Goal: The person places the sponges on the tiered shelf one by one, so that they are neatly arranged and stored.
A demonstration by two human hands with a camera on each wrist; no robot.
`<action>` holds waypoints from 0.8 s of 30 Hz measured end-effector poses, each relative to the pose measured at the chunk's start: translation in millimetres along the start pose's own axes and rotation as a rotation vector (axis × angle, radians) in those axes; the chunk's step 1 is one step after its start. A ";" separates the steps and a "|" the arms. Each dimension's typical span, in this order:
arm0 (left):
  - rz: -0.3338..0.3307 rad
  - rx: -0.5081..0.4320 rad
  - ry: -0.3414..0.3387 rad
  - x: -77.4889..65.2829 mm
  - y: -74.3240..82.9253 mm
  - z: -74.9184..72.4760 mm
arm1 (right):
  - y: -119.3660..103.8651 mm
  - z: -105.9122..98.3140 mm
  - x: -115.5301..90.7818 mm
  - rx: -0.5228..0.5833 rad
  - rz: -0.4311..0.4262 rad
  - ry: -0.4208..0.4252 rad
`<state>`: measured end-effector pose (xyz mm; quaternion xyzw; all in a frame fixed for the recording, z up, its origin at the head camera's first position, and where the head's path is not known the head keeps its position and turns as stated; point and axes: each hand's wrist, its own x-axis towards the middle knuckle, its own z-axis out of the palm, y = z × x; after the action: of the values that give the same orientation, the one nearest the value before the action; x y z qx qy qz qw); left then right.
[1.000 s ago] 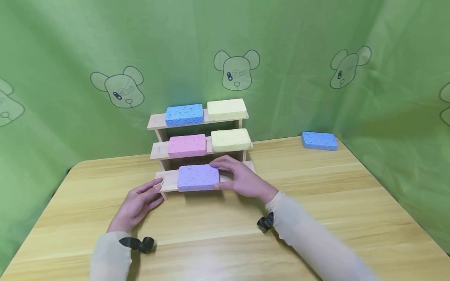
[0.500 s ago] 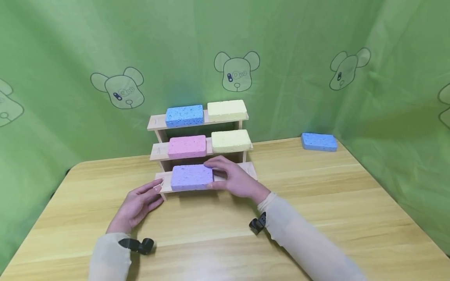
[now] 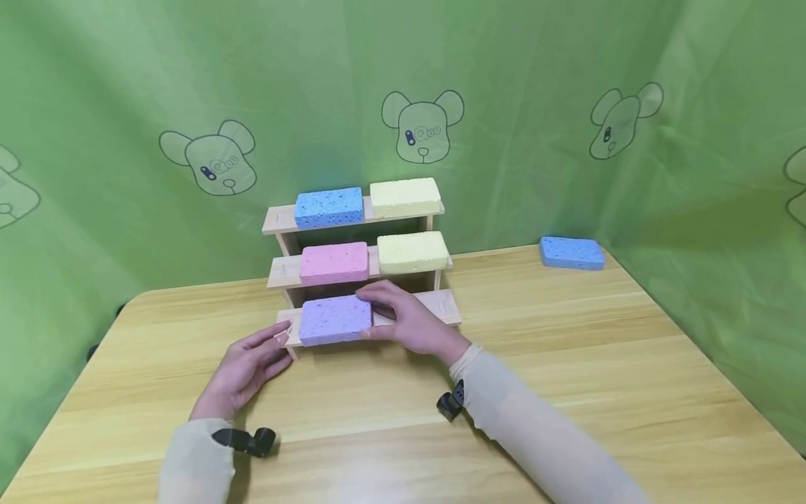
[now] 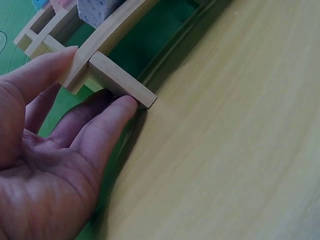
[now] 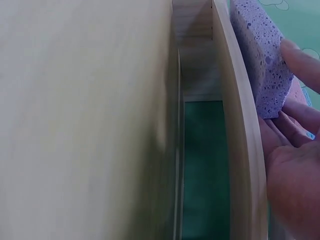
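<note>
A purple sponge [image 3: 336,319] lies flat on the lowest step of a three-tier wooden rack [image 3: 443,304], toward its left end. My right hand [image 3: 412,318] grips the sponge's right end, thumb at the front and fingers at the back. In the right wrist view, thumb and fingers close about the sponge [image 5: 265,60] above the step's front edge. My left hand [image 3: 248,364] holds the left end of the lowest step. The left wrist view shows its fingertips [image 4: 127,102] against the rack's leg [image 4: 120,77].
On the middle step lie a pink sponge [image 3: 334,262] and a pale yellow sponge [image 3: 412,252]. The top step bears a speckled blue sponge [image 3: 329,207] and another yellow sponge [image 3: 406,197]. A blue sponge [image 3: 571,253] lies at the table's [image 3: 567,364] back right corner, before a green curtain [image 3: 516,182].
My right hand has slid the purple sponge leftward along the lowest step, from near its middle toward its left end. The left hand has stayed in place at the rack's end.
</note>
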<state>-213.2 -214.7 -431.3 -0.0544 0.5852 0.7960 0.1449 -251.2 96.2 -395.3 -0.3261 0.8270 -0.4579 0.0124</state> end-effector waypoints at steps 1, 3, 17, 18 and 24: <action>-0.003 -0.004 0.006 -0.1 0.1 0.4 | -0.8 0.7 0.5 -0.002 0.004 -0.005; -0.007 -0.009 0.014 0.1 0.2 0.7 | -2.3 1.8 1.2 -0.007 0.011 -0.014; -0.011 -0.015 0.003 -0.1 -3.3 0.4 | -3.3 2.1 0.2 -0.050 0.047 -0.026; -0.010 -0.016 0.004 -0.3 -3.2 0.4 | -3.2 1.7 -0.2 -0.051 0.041 -0.027; 0.004 -0.012 0.007 -0.9 -1.0 1.5 | -3.4 -5.1 -6.6 -0.068 0.033 0.006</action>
<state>-212.0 -213.2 -431.5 -0.0568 0.5811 0.7995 0.1408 -245.9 102.4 -391.5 -0.3115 0.8474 -0.4300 0.0062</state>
